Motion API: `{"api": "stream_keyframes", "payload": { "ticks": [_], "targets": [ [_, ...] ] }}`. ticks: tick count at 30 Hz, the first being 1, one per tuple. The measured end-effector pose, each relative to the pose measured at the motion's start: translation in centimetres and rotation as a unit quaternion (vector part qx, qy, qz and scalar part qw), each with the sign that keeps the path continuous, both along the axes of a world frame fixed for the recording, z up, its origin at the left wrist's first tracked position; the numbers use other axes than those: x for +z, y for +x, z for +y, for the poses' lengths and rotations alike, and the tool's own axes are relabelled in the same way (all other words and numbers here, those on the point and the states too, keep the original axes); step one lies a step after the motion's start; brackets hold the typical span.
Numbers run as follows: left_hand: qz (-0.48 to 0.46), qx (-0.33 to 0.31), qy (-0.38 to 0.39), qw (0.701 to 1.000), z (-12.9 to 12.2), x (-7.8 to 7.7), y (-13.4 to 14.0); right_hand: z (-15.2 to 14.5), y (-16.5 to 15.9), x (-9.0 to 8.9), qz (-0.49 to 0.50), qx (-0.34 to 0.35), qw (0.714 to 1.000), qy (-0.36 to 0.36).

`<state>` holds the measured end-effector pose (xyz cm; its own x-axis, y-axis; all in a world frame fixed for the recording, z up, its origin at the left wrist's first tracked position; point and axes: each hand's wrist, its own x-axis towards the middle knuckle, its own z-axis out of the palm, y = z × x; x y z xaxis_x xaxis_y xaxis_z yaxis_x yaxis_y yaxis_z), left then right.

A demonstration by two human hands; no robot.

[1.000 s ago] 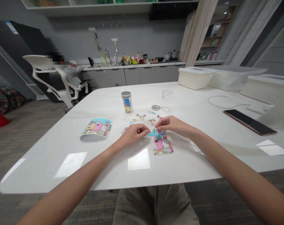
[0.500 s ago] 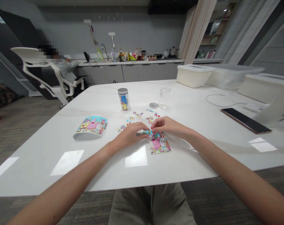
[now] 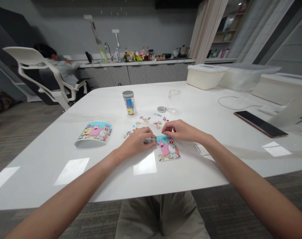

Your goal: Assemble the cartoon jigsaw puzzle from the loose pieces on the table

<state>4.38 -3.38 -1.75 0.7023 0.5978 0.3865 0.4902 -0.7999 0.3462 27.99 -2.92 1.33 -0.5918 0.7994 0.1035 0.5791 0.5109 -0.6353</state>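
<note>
Assembling the jigsaw puzzle [image 3: 169, 148], it seems, I curl my left hand [image 3: 138, 138] and right hand [image 3: 179, 130] narrowly at its edges, grips unclear; next likely needs careful alignment.

A white table [image 3: 205, 103] carries a puzzle [image 3: 168, 151], loose pieces [image 3: 157, 124], jars [image 3: 129, 104], a phone [image 3: 261, 124].

Two hands [image 3: 138, 140] [image 3: 183, 130], one joined puzzle [image 3: 169, 149], two jars [image 3: 129, 103] [image 3: 173, 101], one phone [image 3: 260, 123]

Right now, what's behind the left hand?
Beyond the left hand, loose jigsaw pieces lie scattered on the white table, with a lidded cartoon-label jar farther back. Anything the hand itself covers is hidden.
</note>
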Motion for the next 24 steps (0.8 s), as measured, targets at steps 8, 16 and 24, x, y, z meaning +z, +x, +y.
{"api": "stream_keyframes", "payload": {
  "ticks": [8,16,24],
  "targets": [
    [0.040,0.017,-0.008,0.999,0.0,0.1,0.1,-0.5,-0.7,0.5,-0.102,0.137,0.985,0.024],
    [0.066,-0.030,0.032,0.997,0.2,0.4,-0.6,-0.3,0.0,0.2,-0.106,0.133,0.985,0.024],
    [0.129,-0.118,0.042,0.984,0.0,1.8,-1.5,-0.4,0.3,0.7,-0.134,0.141,0.980,0.033]
  ]
}}
